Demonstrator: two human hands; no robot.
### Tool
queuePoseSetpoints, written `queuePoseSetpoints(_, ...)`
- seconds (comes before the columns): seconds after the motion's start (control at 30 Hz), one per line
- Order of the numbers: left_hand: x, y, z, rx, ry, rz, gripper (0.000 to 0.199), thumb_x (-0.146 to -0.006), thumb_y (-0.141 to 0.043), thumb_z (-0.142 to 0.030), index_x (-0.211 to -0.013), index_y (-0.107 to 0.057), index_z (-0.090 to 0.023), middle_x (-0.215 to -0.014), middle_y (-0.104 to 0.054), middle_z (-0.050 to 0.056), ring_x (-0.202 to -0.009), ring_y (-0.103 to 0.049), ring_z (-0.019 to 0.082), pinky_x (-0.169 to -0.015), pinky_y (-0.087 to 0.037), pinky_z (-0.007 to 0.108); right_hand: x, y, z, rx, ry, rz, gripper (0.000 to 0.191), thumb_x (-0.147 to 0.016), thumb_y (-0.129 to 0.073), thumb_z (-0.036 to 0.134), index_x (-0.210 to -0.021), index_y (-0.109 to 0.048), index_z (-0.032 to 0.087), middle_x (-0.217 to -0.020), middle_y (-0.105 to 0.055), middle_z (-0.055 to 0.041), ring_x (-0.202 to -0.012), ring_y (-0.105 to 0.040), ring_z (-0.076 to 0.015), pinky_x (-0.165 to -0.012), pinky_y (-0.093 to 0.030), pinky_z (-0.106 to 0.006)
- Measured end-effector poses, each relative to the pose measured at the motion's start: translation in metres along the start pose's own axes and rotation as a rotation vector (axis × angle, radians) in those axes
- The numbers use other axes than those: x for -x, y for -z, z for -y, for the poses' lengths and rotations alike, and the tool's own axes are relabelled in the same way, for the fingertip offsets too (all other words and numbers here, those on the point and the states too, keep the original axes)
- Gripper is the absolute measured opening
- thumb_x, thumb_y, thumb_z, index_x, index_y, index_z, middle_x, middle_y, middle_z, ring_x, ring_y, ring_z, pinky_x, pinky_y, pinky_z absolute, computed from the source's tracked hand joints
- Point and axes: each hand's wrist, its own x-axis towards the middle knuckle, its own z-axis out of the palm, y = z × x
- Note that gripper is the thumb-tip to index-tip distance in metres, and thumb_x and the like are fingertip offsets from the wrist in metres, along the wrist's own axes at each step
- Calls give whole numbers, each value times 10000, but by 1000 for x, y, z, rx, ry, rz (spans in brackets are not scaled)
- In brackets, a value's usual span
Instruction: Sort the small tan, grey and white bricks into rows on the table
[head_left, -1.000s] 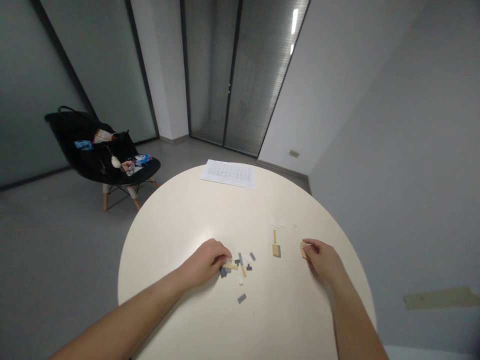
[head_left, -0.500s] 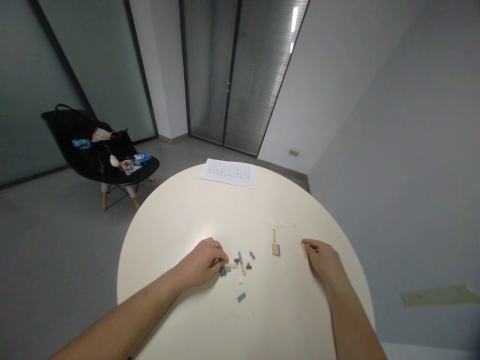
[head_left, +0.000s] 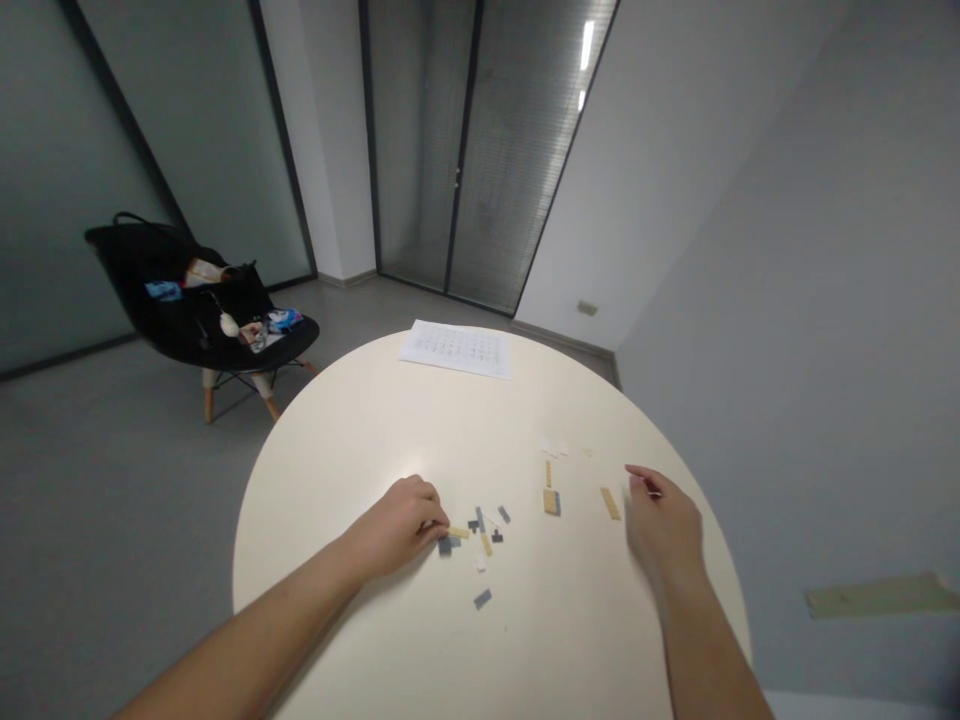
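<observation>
As both hands curl narrow, left hand [head_left: 396,525] by tan brick [head_left: 458,533], right hand [head_left: 664,527] by tan plate [head_left: 610,503]

Left hand [head_left: 394,527] is curled over knuckles-up, fingers tucked down toward the thumb, and honestly I can't tell if it's pinching anything. Right hand [head_left: 664,530] sits higher on its side, index finger [head_left: 639,472] stretched out ahead, thumb close by. Left forearm [head_left: 247,612] comes in on a long diagonal from the bottom left, while right forearm [head_left: 705,650] runs up nearly straight. Both are bare.
</observation>
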Motion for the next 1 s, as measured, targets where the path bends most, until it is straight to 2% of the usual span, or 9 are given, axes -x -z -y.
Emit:
queuePoseSetpoints(0.23,-3,-2,-1,-75,8,2,152,-874,-599,-169,-778,-712,-202,-813,-677,47,-829,-568,200,-762,-373,321,2,3,9,-53,0,-29,442,-802,-462,421,-1011,-728,136,-881,-716,-135,-733,-605,-248,-712,-450,-372)
queuePoseSetpoints(0.5,-2,-4,-3,-23,41,-12,126,-855,-590,-136,-768,-658,-195,-790,-680,28,-819,-574,192,-764,-375,303,6,1,15,-88,22,-4,444,-824,-465,440,-1030,-724,144,-869,-710,-115,-707,-598,-228,-704,-453,-368)
queuePoseSetpoints(0.6,-2,-3,-5,43,95,-54,109,-838,-581,-123,-773,-636,-191,-757,-656,14,-786,-566,179,-741,-380,289,8,-2,19,-98,57,-1,428,-833,-476,435,-1028,-720,142,-860,-704,-106,-706,-595,-218,-697,-453,-356)
queuePoseSetpoints(0.67,-2,-3,-7,168,165,-119,81,-839,-577,-144,-779,-615,-183,-748,-632,9,-748,-561,161,-699,-390,267,13,-4,25,-111,128,-12,395,-839,-495,422,-1013,-718,147,-830,-692,-94,-694,-588,-207,-681,-453,-341)
queuePoseSetpoints(0.8,-2,-7,-12,425,254,-250,87,-855,-581,-211,-775,-584,-176,-744,-621,2,-711,-565,142,-668,-413,250,31,-9,53,-161,398,-1,287,-872,-532,374,-975,-709,174,-737,-636,-50,-628,-551,-170,-633,-453,-309)
queuePoseSetpoints(0.9,-3,-9,-17,406,188,-273,92,-857,-584,-212,-772,-594,-178,-775,-631,11,-757,-578,150,-713,-426,266,52,-11,78,-256,580,154,198,-884,-565,311,-987,-702,212,-767,-647,-38,-587,-535,-139,-580,-454,-277)
queuePoseSetpoints(1.0,-3,-10,-19,328,83,-265,90,-866,-584,-205,-781,-608,-184,-800,-632,19,-796,-577,156,-754,-426,277,70,-16,94,-343,705,356,201,-882,-589,273,-1044,-697,225,-802,-664,-47,-626,-569,-139,-552,-456,-252)
